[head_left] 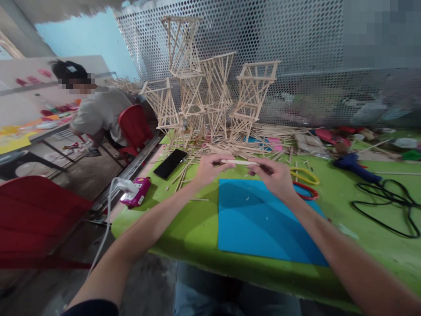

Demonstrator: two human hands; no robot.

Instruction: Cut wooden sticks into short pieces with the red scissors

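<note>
Between my two hands a short pale wooden stick (239, 162) is held level above the table, perhaps more than one stick side by side; I cannot tell. My left hand (213, 167) pinches its left end, and my right hand (274, 175) grips the right end. Below them lies a blue sheet (259, 215) on the green table cover (177, 224). Behind the hands is a pile of loose wooden sticks (226, 147). Towers built of crossed sticks (190, 94) rise from that pile.
A black phone (170, 163) and a magenta power strip (140, 192) lie at left. Yellow scissors handles (305, 175) and a red loop (307, 192) sit right of my hand. A blue glue gun (355, 166) trails a black cord (378, 224). Another person (98, 109) sits at left.
</note>
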